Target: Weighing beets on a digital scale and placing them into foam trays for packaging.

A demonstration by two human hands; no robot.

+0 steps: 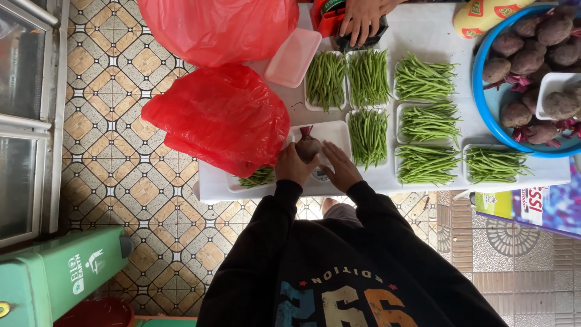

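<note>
Holding beetroot [308, 147] over white tray [333, 132]: left hand [295, 165]; right hand [340, 168] beside.

Trays of green beans [423, 121], red plastic bags [224, 115], a blue basin [484, 103].
</note>
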